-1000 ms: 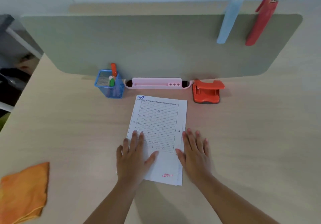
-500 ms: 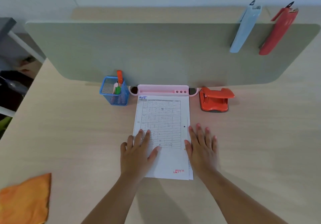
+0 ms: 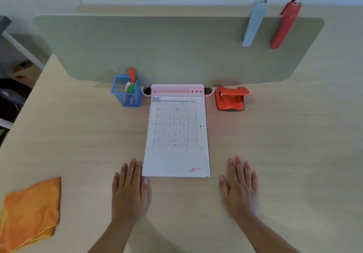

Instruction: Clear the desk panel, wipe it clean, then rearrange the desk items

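Note:
A stack of printed paper sheets (image 3: 175,136) lies straight in the middle of the desk, its top edge against a pink tray (image 3: 176,90). My left hand (image 3: 129,189) rests flat on the desk at the sheets' lower left corner, fingertips beside the edge. My right hand (image 3: 239,184) lies flat and apart from the sheets, to their right. Both hands hold nothing. The grey-green desk panel (image 3: 167,50) stands upright behind. A blue clip (image 3: 254,21) and a red clip (image 3: 285,23) hang on its top right edge.
A blue mesh pen cup (image 3: 126,93) with markers stands left of the pink tray. An orange hole punch (image 3: 230,98) sits to its right. A folded orange cloth (image 3: 31,211) lies at the near left. The desk's left edge drops off to dark floor items.
The sheets slid forward until they met the pink tray. Both hands came off the paper and drew back and apart to rest on the desk.

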The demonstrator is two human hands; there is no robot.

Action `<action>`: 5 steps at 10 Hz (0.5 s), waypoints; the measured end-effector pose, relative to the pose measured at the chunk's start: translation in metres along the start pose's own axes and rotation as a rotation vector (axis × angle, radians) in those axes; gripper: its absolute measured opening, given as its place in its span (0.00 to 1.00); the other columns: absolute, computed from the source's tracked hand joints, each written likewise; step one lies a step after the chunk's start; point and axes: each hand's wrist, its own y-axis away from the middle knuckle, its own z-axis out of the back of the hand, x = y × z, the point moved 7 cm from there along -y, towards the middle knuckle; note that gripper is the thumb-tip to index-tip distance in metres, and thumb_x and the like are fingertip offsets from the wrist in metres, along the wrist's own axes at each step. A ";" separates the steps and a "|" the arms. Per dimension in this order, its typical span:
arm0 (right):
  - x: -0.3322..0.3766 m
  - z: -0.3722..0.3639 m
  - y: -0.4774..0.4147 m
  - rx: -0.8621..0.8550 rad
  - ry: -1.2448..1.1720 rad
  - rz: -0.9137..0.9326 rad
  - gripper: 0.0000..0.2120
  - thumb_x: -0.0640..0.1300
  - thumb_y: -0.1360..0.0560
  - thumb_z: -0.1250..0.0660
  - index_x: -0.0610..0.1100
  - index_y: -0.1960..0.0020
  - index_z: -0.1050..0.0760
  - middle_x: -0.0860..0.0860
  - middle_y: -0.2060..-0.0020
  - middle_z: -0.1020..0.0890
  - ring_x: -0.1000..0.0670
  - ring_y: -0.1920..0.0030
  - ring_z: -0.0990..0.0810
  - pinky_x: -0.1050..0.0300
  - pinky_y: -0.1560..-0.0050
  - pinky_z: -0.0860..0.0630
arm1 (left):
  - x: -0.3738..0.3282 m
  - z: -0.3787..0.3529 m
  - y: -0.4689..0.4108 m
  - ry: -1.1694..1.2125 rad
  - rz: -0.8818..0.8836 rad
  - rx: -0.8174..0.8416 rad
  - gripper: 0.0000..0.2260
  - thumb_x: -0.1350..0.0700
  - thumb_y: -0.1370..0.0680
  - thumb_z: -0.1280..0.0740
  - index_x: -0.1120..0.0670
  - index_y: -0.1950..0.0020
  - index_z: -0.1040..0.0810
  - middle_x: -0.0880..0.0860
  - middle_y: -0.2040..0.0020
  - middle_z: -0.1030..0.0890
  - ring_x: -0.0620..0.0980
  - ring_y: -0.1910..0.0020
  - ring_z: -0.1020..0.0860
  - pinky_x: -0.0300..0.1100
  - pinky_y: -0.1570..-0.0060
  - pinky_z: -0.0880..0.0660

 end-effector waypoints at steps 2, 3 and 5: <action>-0.008 -0.012 0.038 0.031 0.034 0.019 0.31 0.59 0.23 0.52 0.48 0.23 0.40 0.51 0.23 0.40 0.44 0.23 0.43 0.44 0.26 0.47 | 0.012 -0.009 0.040 -0.059 0.003 0.029 0.30 0.46 0.22 0.50 0.57 0.23 0.39 0.53 0.22 0.40 0.56 0.23 0.42 0.56 0.26 0.44; -0.002 -0.005 0.041 0.049 -0.102 -0.029 0.30 0.58 0.22 0.47 0.49 0.22 0.43 0.53 0.22 0.43 0.47 0.22 0.49 0.45 0.24 0.52 | 0.014 -0.007 0.044 -0.044 0.003 0.025 0.31 0.44 0.22 0.50 0.57 0.22 0.40 0.53 0.21 0.41 0.56 0.23 0.43 0.55 0.25 0.45; 0.035 0.110 0.015 -0.119 -1.177 -0.121 0.12 0.43 0.24 0.30 0.55 0.43 0.26 0.59 0.46 0.21 0.55 0.42 0.24 0.49 0.37 0.27 | 0.012 -0.004 0.044 -0.005 -0.013 -0.019 0.31 0.43 0.22 0.50 0.56 0.22 0.40 0.52 0.21 0.42 0.56 0.23 0.42 0.55 0.25 0.45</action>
